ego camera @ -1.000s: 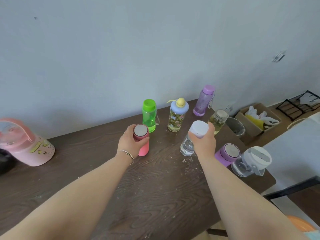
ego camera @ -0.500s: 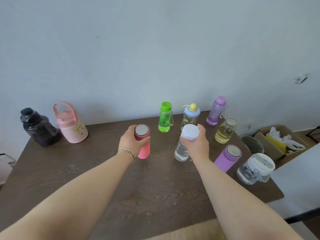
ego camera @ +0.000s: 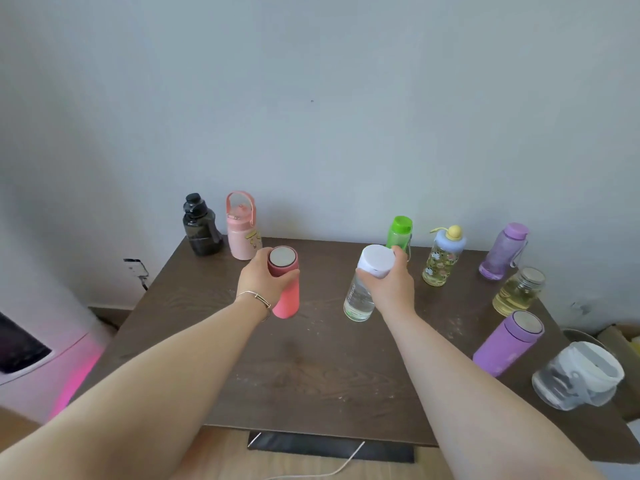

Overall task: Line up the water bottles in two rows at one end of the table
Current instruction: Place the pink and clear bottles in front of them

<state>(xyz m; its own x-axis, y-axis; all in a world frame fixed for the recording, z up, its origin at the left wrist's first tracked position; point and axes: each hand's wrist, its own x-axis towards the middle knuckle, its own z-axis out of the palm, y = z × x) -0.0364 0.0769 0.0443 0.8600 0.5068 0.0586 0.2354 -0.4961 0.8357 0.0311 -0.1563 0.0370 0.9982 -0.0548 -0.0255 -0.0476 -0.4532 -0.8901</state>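
My left hand (ego camera: 265, 282) grips a coral-pink bottle (ego camera: 286, 299) with a silver cap, held over the middle of the dark wooden table (ego camera: 311, 382). My right hand (ego camera: 393, 284) holds a clear bottle with a white cap (ego camera: 360, 299) by its top. At the far left corner stand a black bottle (ego camera: 200, 225) and a pink jug with a handle (ego camera: 241, 228). To the right stand a green bottle (ego camera: 400, 232), a patterned bottle with a yellow knob (ego camera: 443, 258), a purple translucent bottle (ego camera: 504, 251), a glass jar of yellow liquid (ego camera: 517, 291), a purple flask (ego camera: 507, 339) and a clear jug with a white lid (ego camera: 578, 375).
A grey wall runs along the table's far edge. A white appliance with a pink glow (ego camera: 45, 341) stands left of the table. A wall socket with a plug (ego camera: 135, 268) is low on the left. A cardboard box (ego camera: 623, 341) sits off the right end.
The view has swung left, so the black bottle and pink jug now sit near the middle. Both hands still hold their bottles, which have moved towards the left end of the table.
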